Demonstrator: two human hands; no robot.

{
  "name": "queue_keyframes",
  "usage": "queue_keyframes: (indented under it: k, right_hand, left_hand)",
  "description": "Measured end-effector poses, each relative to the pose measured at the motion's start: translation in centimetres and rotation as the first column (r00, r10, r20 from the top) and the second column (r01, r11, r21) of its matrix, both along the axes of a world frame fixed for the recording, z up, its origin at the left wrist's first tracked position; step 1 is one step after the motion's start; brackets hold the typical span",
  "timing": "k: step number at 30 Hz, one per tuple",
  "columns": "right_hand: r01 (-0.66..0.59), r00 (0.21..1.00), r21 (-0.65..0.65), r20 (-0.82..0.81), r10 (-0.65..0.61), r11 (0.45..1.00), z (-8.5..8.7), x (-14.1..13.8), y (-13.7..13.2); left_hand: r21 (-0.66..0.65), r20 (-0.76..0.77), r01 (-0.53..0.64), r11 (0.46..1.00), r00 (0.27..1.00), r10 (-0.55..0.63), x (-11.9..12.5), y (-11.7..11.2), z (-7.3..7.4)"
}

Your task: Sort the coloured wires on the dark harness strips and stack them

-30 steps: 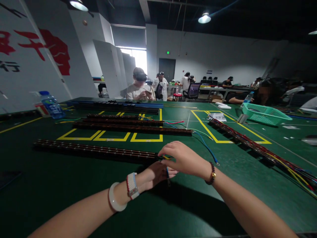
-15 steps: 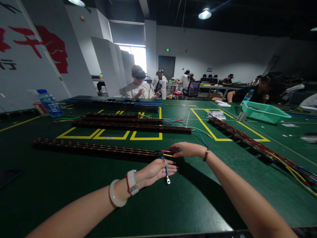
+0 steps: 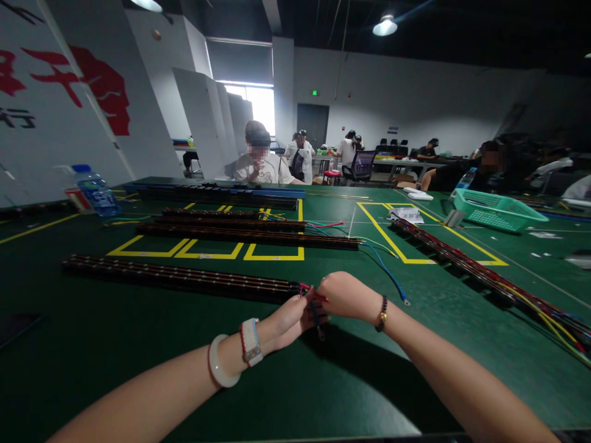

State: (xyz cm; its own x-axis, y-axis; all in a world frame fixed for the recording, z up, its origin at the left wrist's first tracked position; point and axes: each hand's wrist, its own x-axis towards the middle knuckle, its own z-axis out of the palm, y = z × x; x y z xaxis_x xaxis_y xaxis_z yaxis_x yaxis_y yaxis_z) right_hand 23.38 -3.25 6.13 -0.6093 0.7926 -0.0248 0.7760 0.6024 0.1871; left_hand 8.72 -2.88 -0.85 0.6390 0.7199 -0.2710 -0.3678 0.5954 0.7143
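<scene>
— Where the two hands meet, what is held, and how?
— A bunch of thin wire leads (image 3: 310, 293), red, yellow and blue, is pinched at the near end of a long dark strip (image 3: 184, 280). The leads are pressed between thumb and fingers of the left hand (image 3: 287, 321), and one blue lead hangs below it toward the table. The right hand (image 3: 345, 295) is curled over from the other side and closed onto the same bunch. Its fingertips are partly hidden, so exact contact cannot be told.
— How are these judged to handle?
— Leads: light, limp, easily kinked, insulation probably slick. They are best taken close to where they leave the strip, not out at the free ends. Strip: judged stiff but long and slender, liable to sag or swing if raised by one end. It lies flat, running away to the left of the hands.
— Surface?
— Green table top (image 3: 92, 332), matt, marked with yellow tape boxes (image 3: 272, 253). More strips (image 3: 249, 237) are laid parallel beyond. A trailing blue lead (image 3: 385, 275) lies near the right hand, apart from it. Another wired strip (image 3: 462, 266) runs off to the right.
— Room?
— Water bottle (image 3: 95, 192) far left, green basket (image 3: 494, 212) far right. A seated person (image 3: 261, 166) is noted across the table. Others are seen at tables behind, under dim hall lamps.
</scene>
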Motion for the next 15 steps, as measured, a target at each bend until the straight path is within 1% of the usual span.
queue_keyframes:
  k: [4, 6, 8, 11, 13, 15]
  right_hand:
    - [-0.001, 0.997, 0.056, 0.080, -0.003, 0.998, -1.6, -2.1, -1.4]
    - [0.018, 0.995, 0.100, 0.096, -0.027, 0.995, -2.4, -3.2, -2.3]
    - [0.049, 0.992, 0.141, 0.113, -0.065, 0.989, -2.8, -4.0, -3.0]
    - [0.075, 0.991, 0.124, 0.101, -0.088, 0.989, -2.1, -4.1, -3.8]
    - [0.061, 0.996, 0.087, 0.053, -0.065, 0.994, -1.1, -3.4, -3.9]
    - [0.058, 0.998, 0.086, 0.005, -0.058, 0.995, 0.2, -2.3, -3.7]
  left_hand:
    - [-0.043, -0.019, -0.065, 0.997, 0.998, 0.064, 0.0, -0.1, 0.1]
    - [-0.060, -0.046, -0.100, 0.993, 0.994, 0.097, 0.0, -0.2, 0.2]
    - [-0.075, -0.078, -0.122, 0.990, 0.990, 0.117, 0.0, -0.3, 0.4]
    - [-0.080, -0.086, -0.128, 0.989, 0.989, 0.121, 0.0, -0.4, 0.3]
    - [-0.068, -0.041, -0.115, 0.991, 0.993, 0.113, 0.1, -0.3, 0.0]
    - [-0.037, 0.027, -0.092, 0.995, 0.995, 0.093, 0.1, -0.1, -0.3]
